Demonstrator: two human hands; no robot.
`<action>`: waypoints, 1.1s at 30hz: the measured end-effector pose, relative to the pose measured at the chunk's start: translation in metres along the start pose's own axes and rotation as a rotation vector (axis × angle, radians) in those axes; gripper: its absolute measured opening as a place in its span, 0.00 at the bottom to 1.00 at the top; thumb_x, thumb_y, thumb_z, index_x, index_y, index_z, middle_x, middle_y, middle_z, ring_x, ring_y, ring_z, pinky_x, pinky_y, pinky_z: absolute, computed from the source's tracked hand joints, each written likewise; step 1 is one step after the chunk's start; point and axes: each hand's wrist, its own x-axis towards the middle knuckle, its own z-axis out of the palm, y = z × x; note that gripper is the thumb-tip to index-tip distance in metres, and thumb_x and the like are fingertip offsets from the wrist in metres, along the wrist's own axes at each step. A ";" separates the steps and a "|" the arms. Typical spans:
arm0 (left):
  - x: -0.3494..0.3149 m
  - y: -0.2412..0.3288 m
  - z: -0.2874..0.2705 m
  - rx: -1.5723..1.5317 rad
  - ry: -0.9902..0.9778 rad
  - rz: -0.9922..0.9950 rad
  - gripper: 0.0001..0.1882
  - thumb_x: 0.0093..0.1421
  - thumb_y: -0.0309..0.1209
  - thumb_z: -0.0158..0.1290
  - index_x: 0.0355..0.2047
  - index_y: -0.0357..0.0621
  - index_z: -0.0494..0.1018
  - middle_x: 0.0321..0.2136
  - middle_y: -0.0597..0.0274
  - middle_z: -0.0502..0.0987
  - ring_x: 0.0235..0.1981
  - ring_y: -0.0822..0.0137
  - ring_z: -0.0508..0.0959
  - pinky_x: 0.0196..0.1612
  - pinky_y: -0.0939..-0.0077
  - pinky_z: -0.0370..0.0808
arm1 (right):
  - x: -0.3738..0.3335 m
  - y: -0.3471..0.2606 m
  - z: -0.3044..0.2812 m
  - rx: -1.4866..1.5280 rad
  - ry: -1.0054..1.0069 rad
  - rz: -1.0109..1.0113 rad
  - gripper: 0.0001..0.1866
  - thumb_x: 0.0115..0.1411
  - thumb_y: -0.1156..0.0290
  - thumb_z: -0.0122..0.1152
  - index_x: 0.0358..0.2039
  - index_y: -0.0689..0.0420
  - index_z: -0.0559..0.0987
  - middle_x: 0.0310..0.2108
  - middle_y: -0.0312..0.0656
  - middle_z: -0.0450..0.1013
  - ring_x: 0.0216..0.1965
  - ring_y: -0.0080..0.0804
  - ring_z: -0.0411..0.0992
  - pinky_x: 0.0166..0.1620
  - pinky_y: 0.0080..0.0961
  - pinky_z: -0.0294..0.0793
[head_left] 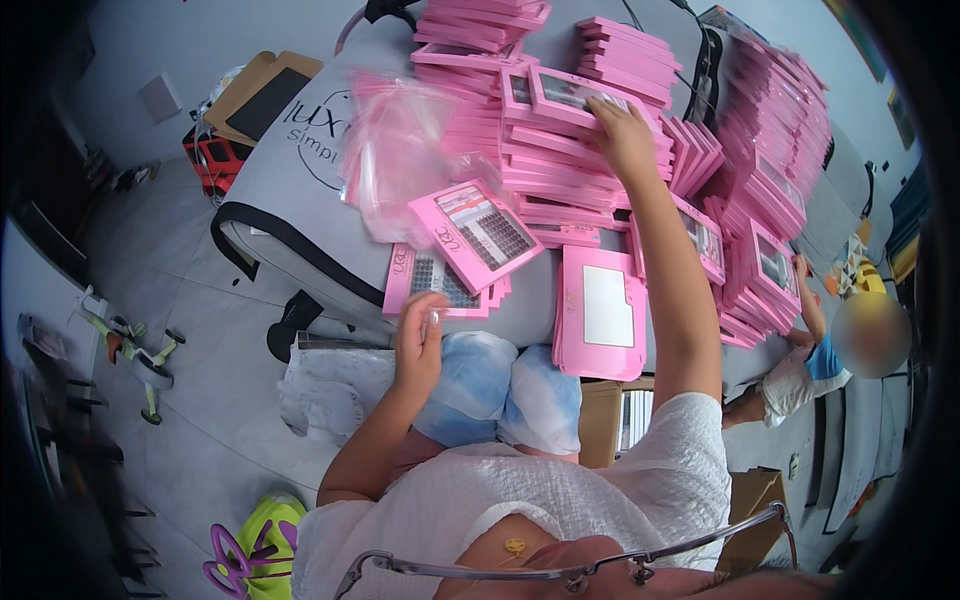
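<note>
My right hand [625, 135] reaches out to the top of a tall stack, its fingers bent over the right end of a pink windowed lash case [565, 92]. My left hand [418, 340] is curled close to my knees, thumb and fingers nearly together, at the lower edge of a pink case with rows of dark lash clusters [437, 283]. What it pinches, if anything, is hidden. Another lash case [480, 238] lies tilted over that one. To the right rests a small pile of flat pink cards with a white panel [607, 305].
Clear pink-tinted plastic sleeves [395, 170] are heaped left of the stacks. More pink cases [770, 130] pile up at the right of the grey padded surface [275, 220]. A child [810, 360] is at the right edge. A small green bike [135, 350] stands on the floor.
</note>
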 end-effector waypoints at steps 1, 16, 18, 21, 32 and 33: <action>-0.001 -0.003 -0.004 -0.169 -0.085 -0.124 0.14 0.67 0.31 0.41 0.47 0.33 0.67 0.41 0.51 0.72 0.42 0.58 0.73 0.48 0.71 0.71 | -0.006 -0.003 -0.004 0.009 0.047 -0.033 0.26 0.50 0.70 0.63 0.51 0.55 0.72 0.49 0.44 0.72 0.54 0.39 0.68 0.60 0.44 0.59; -0.008 -0.015 0.038 -0.389 -0.101 -0.267 0.28 0.66 0.30 0.46 0.62 0.44 0.47 0.52 0.55 0.64 0.53 0.67 0.65 0.58 0.71 0.61 | -0.252 -0.159 -0.106 0.960 -0.174 0.210 0.27 0.56 0.78 0.54 0.57 0.52 0.63 0.59 0.43 0.61 0.58 0.35 0.63 0.60 0.36 0.59; -0.025 -0.031 0.046 -0.415 -0.118 -0.251 0.28 0.65 0.29 0.47 0.60 0.43 0.47 0.51 0.54 0.64 0.52 0.67 0.65 0.58 0.69 0.60 | -0.268 -0.162 -0.094 1.357 -0.086 0.674 0.32 0.58 0.80 0.52 0.62 0.54 0.55 0.60 0.46 0.57 0.56 0.34 0.64 0.58 0.33 0.62; -0.037 -0.036 0.063 -0.415 -0.110 -0.141 0.25 0.63 0.26 0.49 0.54 0.43 0.48 0.47 0.53 0.65 0.49 0.68 0.67 0.54 0.69 0.63 | -0.272 -0.181 -0.098 1.503 -0.133 1.069 0.33 0.60 0.81 0.52 0.64 0.57 0.53 0.56 0.44 0.63 0.48 0.27 0.67 0.49 0.24 0.68; -0.050 -0.038 0.092 -0.411 -0.131 -0.114 0.04 0.64 0.25 0.48 0.38 0.37 0.68 0.39 0.60 0.70 0.40 0.72 0.71 0.46 0.79 0.68 | -0.312 -0.178 -0.075 1.353 0.296 0.965 0.08 0.58 0.80 0.56 0.38 0.59 0.71 0.41 0.44 0.71 0.30 0.23 0.69 0.31 0.18 0.71; -0.052 -0.037 0.092 -0.414 -0.122 -0.133 0.04 0.64 0.25 0.48 0.36 0.36 0.69 0.38 0.60 0.71 0.39 0.72 0.71 0.45 0.79 0.68 | -0.315 -0.177 -0.075 1.344 0.273 0.977 0.06 0.58 0.80 0.56 0.37 0.59 0.72 0.41 0.44 0.71 0.30 0.24 0.69 0.31 0.19 0.71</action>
